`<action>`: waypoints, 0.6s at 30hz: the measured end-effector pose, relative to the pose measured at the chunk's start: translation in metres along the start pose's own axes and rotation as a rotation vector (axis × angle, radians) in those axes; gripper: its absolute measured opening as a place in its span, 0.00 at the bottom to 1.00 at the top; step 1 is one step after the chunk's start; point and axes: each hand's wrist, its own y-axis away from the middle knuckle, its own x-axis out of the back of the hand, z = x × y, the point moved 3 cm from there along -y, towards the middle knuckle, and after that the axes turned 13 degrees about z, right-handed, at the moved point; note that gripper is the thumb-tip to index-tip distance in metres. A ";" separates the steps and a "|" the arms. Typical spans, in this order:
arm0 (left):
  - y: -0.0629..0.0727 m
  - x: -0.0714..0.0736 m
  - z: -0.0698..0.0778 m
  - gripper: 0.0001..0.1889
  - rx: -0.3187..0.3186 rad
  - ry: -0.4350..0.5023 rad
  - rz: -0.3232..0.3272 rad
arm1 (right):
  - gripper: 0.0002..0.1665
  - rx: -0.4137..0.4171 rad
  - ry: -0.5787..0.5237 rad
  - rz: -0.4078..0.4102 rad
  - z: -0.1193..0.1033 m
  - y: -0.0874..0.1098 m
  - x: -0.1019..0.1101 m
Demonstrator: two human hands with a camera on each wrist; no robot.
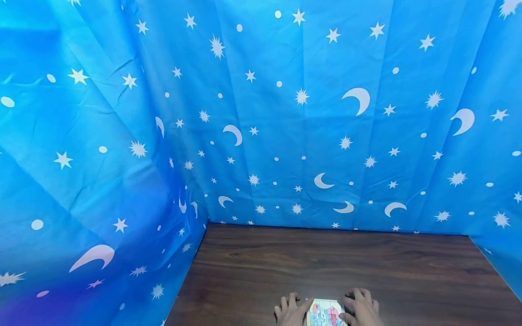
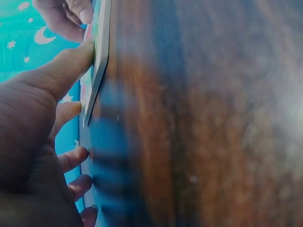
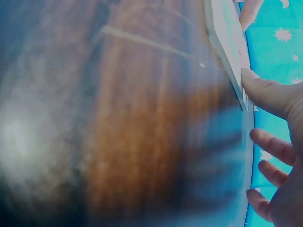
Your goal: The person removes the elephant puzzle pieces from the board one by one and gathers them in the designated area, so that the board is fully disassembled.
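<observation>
A small jigsaw puzzle [image 1: 322,312] with pastel pieces and a pale border lies flat on the wooden table, cut off by the bottom edge of the head view. My left hand [image 1: 290,312] is at its left side, thumb on the puzzle's face. In the left wrist view the other fingers [image 2: 73,158] spread out beyond the board's corner. At the opposite side is my right hand [image 1: 362,309], its thumb touching the puzzle near the edge. The right wrist view shows its remaining fingers [image 3: 273,146] spread apart, off the board.
The dark brown wooden table [image 1: 326,258] stretches away behind the puzzle. A blue cloth [image 1: 285,136] printed with white stars and moons hangs along its back edge, and more of it drapes down the left side.
</observation>
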 end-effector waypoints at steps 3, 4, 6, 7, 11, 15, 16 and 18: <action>0.002 0.000 0.005 0.39 -0.026 0.004 -0.041 | 0.20 0.017 0.019 0.003 -0.003 0.000 0.001; 0.002 -0.001 0.007 0.37 -0.035 0.013 -0.063 | 0.20 0.023 0.024 -0.002 -0.003 0.000 0.001; 0.004 -0.002 0.009 0.34 -0.065 0.026 -0.091 | 0.19 0.058 0.045 0.003 -0.004 0.000 0.002; 0.004 -0.002 0.010 0.33 -0.083 0.025 -0.089 | 0.19 0.081 0.051 0.013 -0.004 0.000 0.002; 0.006 -0.004 0.011 0.34 -0.146 -0.007 -0.027 | 0.14 0.200 0.065 0.065 -0.006 0.000 0.006; 0.006 -0.004 0.010 0.34 -0.153 -0.006 -0.006 | 0.12 0.273 0.049 0.113 -0.007 0.001 0.008; 0.007 -0.003 0.010 0.34 -0.149 0.002 -0.012 | 0.12 0.289 0.043 0.130 -0.007 0.002 0.008; 0.007 -0.002 0.010 0.32 -0.135 0.018 -0.030 | 0.11 0.298 0.018 0.165 -0.005 0.003 0.008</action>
